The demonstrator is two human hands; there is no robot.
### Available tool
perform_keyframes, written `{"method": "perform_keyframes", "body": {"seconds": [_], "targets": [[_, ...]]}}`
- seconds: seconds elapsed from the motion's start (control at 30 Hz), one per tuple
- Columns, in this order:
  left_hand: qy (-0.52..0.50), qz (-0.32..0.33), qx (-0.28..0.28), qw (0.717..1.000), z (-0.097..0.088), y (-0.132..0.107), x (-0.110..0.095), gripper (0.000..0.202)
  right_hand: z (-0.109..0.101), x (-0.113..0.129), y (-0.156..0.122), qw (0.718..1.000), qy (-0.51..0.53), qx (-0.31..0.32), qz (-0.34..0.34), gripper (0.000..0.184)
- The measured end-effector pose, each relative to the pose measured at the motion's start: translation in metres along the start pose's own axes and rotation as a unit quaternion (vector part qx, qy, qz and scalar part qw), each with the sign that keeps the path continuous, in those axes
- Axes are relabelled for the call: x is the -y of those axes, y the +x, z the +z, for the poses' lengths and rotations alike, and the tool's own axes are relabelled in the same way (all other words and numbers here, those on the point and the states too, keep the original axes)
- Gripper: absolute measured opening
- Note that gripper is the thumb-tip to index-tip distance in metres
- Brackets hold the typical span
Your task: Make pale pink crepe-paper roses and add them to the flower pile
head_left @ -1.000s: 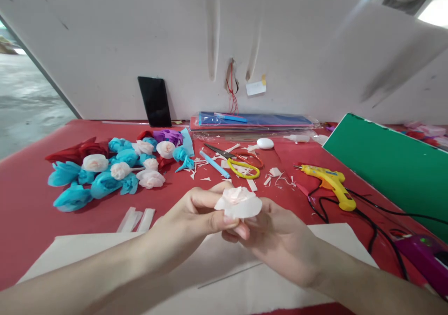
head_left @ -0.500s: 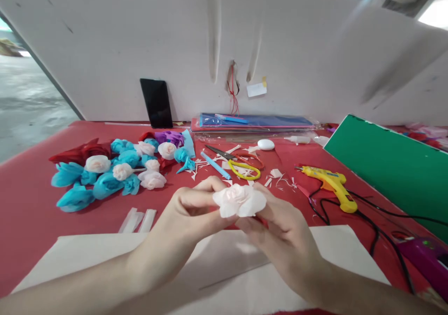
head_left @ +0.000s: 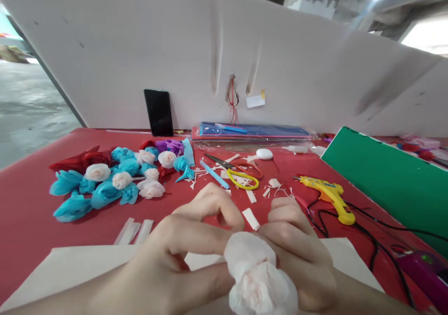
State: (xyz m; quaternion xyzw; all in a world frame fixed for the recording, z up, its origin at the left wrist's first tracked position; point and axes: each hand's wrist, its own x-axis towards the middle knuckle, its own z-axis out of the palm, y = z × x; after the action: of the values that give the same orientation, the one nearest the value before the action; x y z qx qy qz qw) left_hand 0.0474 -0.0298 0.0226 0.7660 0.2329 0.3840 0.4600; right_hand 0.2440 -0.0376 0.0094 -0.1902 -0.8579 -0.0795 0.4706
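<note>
A pale pink paper flower is close to me at the bottom, its face tilted up toward my view. My left hand has thumb and forefinger closed at the flower's left petals. My right hand is closed behind the flower on the right side; its fingertips and any stem are hidden by the petals. Below both hands lies a cream sheet. Just beyond them are a small white paper strip and scissors with yellow and red handles.
Blue, red, purple and pale paper flowers are heaped at left. A yellow glue gun with a black cord lies at right, before a green board. A blue pen, paper scraps and a black phone are further back.
Both hands and the flower have come lower and nearer. The flower has tipped so its face shows more fully. The view has tilted slightly upward, and a white strip shows beyond the fingers.
</note>
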Motion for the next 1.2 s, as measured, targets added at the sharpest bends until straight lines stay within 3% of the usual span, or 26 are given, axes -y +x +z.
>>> {"method": "perform_keyframes", "body": {"seconds": [0.23, 0.37, 0.57, 0.77, 0.93, 1.07, 1.2], "targets": [[-0.021, -0.022, 0.013, 0.999, 0.001, 0.001, 0.000, 0.020, 0.005, 0.000, -0.002, 0.998, 0.053, 0.000, 0.037, 0.020], [-0.051, -0.065, -0.007, 0.997, 0.002, 0.005, -0.002, 0.019, 0.007, 0.000, -0.001, 0.992, 0.104, -0.016, 0.067, 0.028], [-0.082, -0.097, 0.015, 0.992, 0.002, 0.000, 0.001, 0.026, 0.010, 0.000, -0.002, 0.988, 0.129, -0.015, 0.084, 0.033], [-0.138, -0.129, 0.016, 0.982, 0.003, 0.000, 0.001, 0.038, 0.009, 0.004, -0.007, 0.979, 0.164, 0.005, 0.122, 0.022], [-0.178, -0.133, -0.047, 0.974, -0.003, -0.007, 0.001, 0.030, 0.010, 0.001, -0.006, 0.974, 0.182, -0.001, 0.132, 0.036], [-0.169, -0.144, -0.113, 0.968, -0.005, -0.009, 0.001, 0.012, 0.011, -0.001, -0.004, 0.977, 0.173, -0.002, 0.124, 0.032], [-0.173, -0.166, -0.070, 0.968, 0.000, 0.000, -0.003, 0.006, 0.012, -0.001, -0.005, 0.977, 0.172, -0.014, 0.123, 0.027]]}}
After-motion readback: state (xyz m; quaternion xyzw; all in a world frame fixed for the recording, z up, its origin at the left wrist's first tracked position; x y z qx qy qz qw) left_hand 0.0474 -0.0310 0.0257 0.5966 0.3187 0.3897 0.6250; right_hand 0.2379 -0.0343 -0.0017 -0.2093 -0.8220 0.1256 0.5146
